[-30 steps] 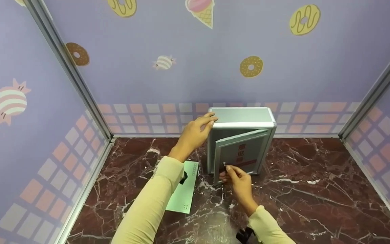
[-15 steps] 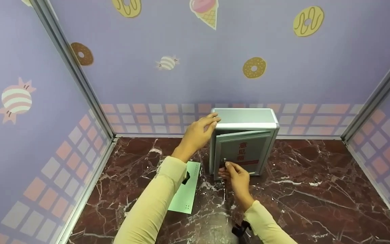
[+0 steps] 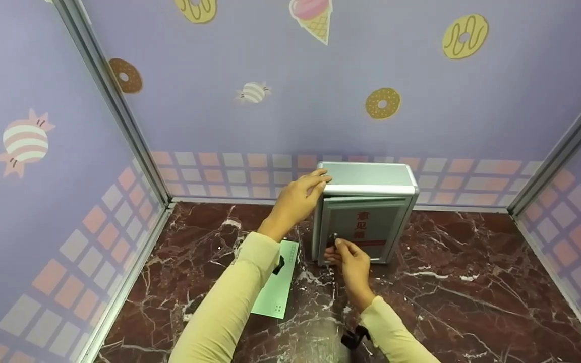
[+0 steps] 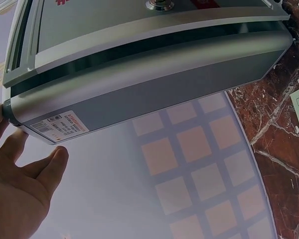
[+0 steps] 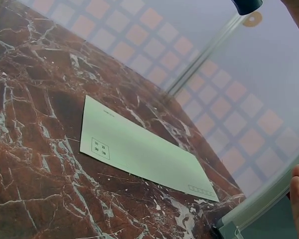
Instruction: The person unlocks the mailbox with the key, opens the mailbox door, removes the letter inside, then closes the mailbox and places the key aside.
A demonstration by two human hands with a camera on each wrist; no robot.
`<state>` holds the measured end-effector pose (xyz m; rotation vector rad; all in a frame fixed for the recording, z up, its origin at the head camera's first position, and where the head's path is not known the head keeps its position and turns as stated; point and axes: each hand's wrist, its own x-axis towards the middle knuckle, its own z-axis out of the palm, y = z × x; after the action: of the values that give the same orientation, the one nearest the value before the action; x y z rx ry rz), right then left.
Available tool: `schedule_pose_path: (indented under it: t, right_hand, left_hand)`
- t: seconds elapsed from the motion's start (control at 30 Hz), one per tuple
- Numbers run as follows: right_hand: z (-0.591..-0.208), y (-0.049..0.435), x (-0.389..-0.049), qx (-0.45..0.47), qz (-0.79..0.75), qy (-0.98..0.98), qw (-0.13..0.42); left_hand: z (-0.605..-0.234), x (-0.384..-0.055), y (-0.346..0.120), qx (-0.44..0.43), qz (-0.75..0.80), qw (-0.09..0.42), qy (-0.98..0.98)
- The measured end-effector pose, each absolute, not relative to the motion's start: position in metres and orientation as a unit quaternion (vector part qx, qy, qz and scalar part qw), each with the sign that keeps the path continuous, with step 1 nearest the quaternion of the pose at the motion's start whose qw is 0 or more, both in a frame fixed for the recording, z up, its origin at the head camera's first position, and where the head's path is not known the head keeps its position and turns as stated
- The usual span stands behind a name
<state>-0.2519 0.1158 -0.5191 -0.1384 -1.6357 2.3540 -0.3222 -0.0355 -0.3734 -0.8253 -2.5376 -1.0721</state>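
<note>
A grey metal suggestion box (image 3: 366,174) with silver edges stands upright by the back wall. Its front door (image 3: 366,222), with red characters, sits nearly flush in the frame; a thin gap shows along the top. My left hand (image 3: 295,199) rests relaxed fingers on the upper left corner, near a label (image 4: 60,127) on the side panel. Low on the door's left side, my right hand (image 3: 353,264) pinches a small dark key (image 3: 333,239) at the lock (image 4: 160,5); the fingers partly hide it.
A pale green envelope (image 3: 275,287) lies flat on the dark red marbled tabletop (image 3: 447,302), left of the box and partly under my left sleeve (image 3: 230,297). Purple patterned panels with metal edge strips (image 3: 124,116) enclose the back and both sides.
The box door has swung inward, from clearly ajar to almost level with the frame, my right hand moving along with it. My left hand stays on the top corner.
</note>
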Motion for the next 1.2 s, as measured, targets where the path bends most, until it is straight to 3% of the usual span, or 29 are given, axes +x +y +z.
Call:
schedule_pose_path:
  t: [0.43, 1.2]
  right_hand:
    - [-0.516, 0.114, -0.255, -0.071, 0.820, -0.556, 0.117]
    - [-0.516, 0.107, -0.263, -0.072, 0.822, -0.545, 0.149]
  left_hand:
    - [-0.375, -0.320, -0.035, -0.286, -0.369, 0.133, -0.874]
    - [-0.374, -0.321, -0.036, -0.286, -0.364, 0.135, -0.876]
